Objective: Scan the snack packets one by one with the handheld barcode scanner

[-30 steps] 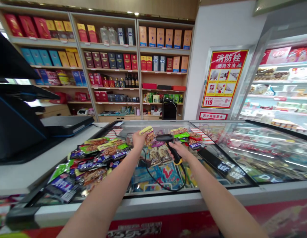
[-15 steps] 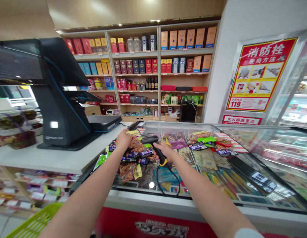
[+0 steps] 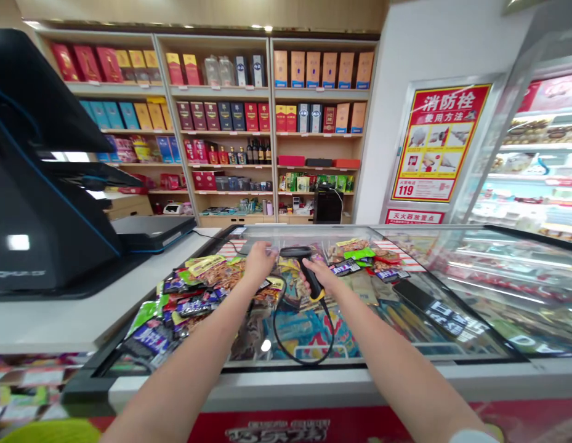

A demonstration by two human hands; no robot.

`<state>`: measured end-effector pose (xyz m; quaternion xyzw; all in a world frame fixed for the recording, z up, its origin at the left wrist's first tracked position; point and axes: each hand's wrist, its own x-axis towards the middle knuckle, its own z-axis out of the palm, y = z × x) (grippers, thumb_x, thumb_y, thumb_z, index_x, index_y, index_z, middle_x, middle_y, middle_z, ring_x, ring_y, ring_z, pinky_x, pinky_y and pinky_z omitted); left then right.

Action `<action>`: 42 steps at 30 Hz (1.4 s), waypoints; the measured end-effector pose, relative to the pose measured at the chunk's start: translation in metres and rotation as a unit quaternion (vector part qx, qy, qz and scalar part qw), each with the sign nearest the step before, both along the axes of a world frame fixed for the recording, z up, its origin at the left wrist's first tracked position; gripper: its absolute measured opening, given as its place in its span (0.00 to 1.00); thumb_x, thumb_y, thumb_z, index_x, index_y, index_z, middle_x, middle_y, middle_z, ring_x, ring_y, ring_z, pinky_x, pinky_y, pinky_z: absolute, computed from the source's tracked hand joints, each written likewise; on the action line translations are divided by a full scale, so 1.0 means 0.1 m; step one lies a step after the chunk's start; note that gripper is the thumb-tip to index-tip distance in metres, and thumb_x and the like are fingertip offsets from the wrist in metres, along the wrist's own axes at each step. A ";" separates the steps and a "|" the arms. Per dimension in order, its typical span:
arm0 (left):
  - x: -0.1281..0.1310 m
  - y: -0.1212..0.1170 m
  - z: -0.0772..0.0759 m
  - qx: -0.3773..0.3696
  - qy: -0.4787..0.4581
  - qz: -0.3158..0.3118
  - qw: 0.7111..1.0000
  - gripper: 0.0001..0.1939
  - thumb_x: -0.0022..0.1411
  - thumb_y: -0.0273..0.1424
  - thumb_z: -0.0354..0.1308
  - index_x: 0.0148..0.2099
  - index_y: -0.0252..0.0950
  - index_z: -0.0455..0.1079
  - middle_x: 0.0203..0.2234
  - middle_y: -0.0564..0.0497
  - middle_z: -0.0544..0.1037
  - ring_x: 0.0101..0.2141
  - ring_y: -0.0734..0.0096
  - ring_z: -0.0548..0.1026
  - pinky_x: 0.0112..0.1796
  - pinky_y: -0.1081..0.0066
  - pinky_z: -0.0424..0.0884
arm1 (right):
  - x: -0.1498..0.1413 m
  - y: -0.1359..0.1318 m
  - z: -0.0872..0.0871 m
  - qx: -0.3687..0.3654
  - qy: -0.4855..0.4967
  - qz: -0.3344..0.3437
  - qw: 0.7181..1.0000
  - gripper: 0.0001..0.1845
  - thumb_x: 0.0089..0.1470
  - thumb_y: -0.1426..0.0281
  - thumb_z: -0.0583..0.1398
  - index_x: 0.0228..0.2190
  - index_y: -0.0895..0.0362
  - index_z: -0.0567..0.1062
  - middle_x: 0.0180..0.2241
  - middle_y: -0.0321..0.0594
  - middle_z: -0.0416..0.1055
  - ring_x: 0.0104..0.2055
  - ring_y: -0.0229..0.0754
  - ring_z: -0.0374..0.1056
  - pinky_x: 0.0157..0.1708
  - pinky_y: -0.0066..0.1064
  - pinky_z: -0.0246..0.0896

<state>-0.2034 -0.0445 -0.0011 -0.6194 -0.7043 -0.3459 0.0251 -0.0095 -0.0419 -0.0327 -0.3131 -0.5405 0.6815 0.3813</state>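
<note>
My right hand (image 3: 319, 277) is wrapped around the grip of a black and yellow barcode scanner (image 3: 308, 271), whose head points left. From the handle a black cable (image 3: 275, 332) loops down over the glass. My left hand (image 3: 259, 263) is just left of the scanner's head, its fingers curled together; what they hold, if anything, is hidden. Under and beside my left forearm lies a pile of snack packets (image 3: 193, 301) in purple, green, red and yellow. More snack packets (image 3: 366, 258) lie to the right of my right hand.
The glass-topped freezer (image 3: 286, 383) spans the front. A dark phone (image 3: 412, 296) lies on its right part. At left, a black checkout terminal (image 3: 45, 184) and a flat scale (image 3: 156, 231) stand on a white counter (image 3: 50, 326). Behind are shelves of boxes (image 3: 221, 117).
My view has turned right and nearer the freezer. My left hand has moved right from the pile to the scanner's head. The scanner has shifted slightly right.
</note>
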 end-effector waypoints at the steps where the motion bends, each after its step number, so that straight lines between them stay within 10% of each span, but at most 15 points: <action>1: 0.20 0.06 -0.05 -0.027 -0.003 -0.017 0.999 0.16 0.57 0.32 0.56 0.48 0.36 0.71 0.47 0.44 0.75 0.50 0.62 0.71 0.50 0.67 0.65 | 0.16 0.03 -0.02 -0.002 0.001 -0.022 1.000 0.23 0.45 0.51 0.64 0.29 0.55 0.63 0.16 0.28 0.65 0.13 0.33 0.59 0.12 0.25 0.57; 7: 1.23 0.36 -0.39 -0.170 0.030 -0.072 0.982 0.20 0.58 0.43 0.56 0.47 0.36 0.73 0.48 0.39 0.75 0.51 0.54 0.70 0.48 0.63 0.66 | 1.07 0.14 -0.05 -0.023 0.004 -0.147 0.989 0.17 0.52 0.56 0.61 0.28 0.57 0.66 0.15 0.30 0.65 0.12 0.32 0.59 0.11 0.24 0.57; 13: 1.72 0.54 -0.55 -0.181 0.047 -0.063 0.980 0.28 0.53 0.46 0.60 0.52 0.36 0.70 0.56 0.35 0.67 0.61 0.43 0.57 0.54 0.50 0.59 | 1.61 0.17 -0.08 -0.026 0.018 -0.213 0.976 0.16 0.53 0.57 0.61 0.29 0.57 0.66 0.16 0.31 0.66 0.13 0.32 0.60 0.11 0.24 0.58; 20: 1.61 0.75 -0.70 -0.059 -0.148 -0.103 0.982 0.15 0.52 0.28 0.61 0.44 0.37 0.69 0.38 0.47 0.78 0.41 0.63 0.75 0.45 0.64 0.67 | 1.67 0.23 -0.13 -0.008 0.026 -0.202 0.979 0.18 0.50 0.55 0.62 0.29 0.57 0.65 0.16 0.30 0.66 0.13 0.33 0.60 0.12 0.25 0.59; 26: 1.41 0.94 -0.82 0.080 -0.367 -0.028 0.926 0.20 0.47 0.28 0.64 0.44 0.33 0.67 0.30 0.50 0.76 0.33 0.68 0.75 0.37 0.69 0.70 | 1.64 0.23 -0.18 0.001 -0.021 -0.175 0.984 0.19 0.49 0.54 0.62 0.31 0.55 0.64 0.17 0.29 0.66 0.13 0.33 0.60 0.12 0.25 0.59; 42: 1.35 1.05 -0.94 0.100 -0.409 -0.068 0.904 0.12 0.46 0.34 0.64 0.33 0.34 0.68 0.21 0.55 0.73 0.24 0.71 0.72 0.30 0.71 0.68 | 1.60 0.23 -0.25 0.005 -0.071 -0.166 0.984 0.20 0.49 0.53 0.62 0.30 0.54 0.60 0.17 0.28 0.66 0.14 0.32 0.60 0.12 0.25 0.59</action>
